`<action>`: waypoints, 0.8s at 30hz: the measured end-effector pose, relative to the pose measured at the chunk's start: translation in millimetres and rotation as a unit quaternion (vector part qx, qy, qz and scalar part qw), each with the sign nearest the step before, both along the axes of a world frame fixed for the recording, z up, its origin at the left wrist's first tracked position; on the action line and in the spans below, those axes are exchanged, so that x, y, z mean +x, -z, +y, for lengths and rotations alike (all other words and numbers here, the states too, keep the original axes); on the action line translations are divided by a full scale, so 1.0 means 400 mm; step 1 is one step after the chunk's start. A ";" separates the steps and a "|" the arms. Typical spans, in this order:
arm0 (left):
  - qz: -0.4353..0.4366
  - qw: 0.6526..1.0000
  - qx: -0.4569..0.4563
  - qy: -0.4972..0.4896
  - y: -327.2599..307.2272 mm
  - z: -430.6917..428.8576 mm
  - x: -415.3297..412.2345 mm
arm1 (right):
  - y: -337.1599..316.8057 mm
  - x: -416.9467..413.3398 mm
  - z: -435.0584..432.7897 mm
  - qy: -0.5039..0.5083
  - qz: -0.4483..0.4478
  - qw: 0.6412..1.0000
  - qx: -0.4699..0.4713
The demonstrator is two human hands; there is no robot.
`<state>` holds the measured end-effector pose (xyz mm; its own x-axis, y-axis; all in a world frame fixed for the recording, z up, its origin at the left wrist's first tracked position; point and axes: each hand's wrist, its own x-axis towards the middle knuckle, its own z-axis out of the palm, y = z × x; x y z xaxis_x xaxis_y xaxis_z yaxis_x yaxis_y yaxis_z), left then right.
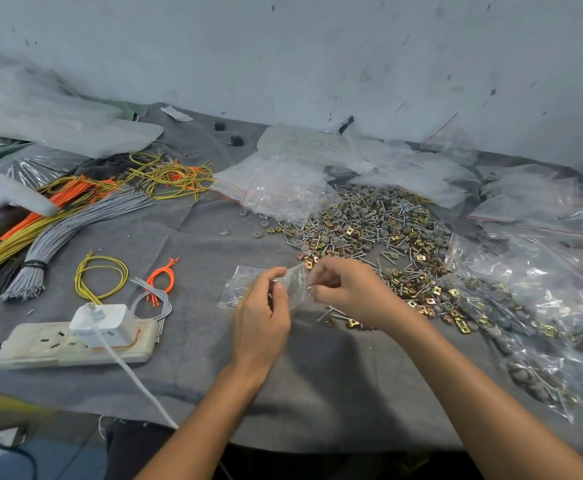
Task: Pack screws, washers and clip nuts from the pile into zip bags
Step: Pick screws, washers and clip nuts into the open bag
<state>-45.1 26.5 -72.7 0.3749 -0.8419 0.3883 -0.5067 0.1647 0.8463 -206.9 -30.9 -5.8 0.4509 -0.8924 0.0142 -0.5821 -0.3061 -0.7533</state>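
Two pinches: left grip holding the mouth of the zip bag, its tail on the table, right grip nipping a small part at that mouth, near the pile. Risks a miss and scatter through slack, folding film.

Just in front of the pile, the left hand covers the middle of the zip bag, so what lies inside there is hidden. The fingers of the right hand curl at the bag's mouth; whether they pinch its lip or a small piece cannot be told. Right of the pile, the filled bags run off the picture's edge. Far left of the pile, the wire bundles are cut off likewise. Behind the pile, handwriting on a flat bag is too faint to read.
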 end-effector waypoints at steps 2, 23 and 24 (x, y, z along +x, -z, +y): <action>0.005 1.000 -0.001 -0.001 0.001 0.001 0.000 | -0.005 0.008 0.009 -0.001 -0.081 0.996 0.028; 0.000 1.000 -0.010 0.001 -0.003 0.002 0.000 | -0.013 0.059 -0.008 -0.041 0.069 0.993 -0.086; 0.003 1.000 -0.009 -0.001 -0.003 0.002 0.000 | -0.019 0.051 -0.007 -0.028 0.038 0.996 -0.074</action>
<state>-45.2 27.1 -71.4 0.3784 -0.8341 0.4014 -0.5021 0.1794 0.8460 -186.7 -33.8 1.9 0.5048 -0.8566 0.1068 -0.6147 -0.4435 -0.6523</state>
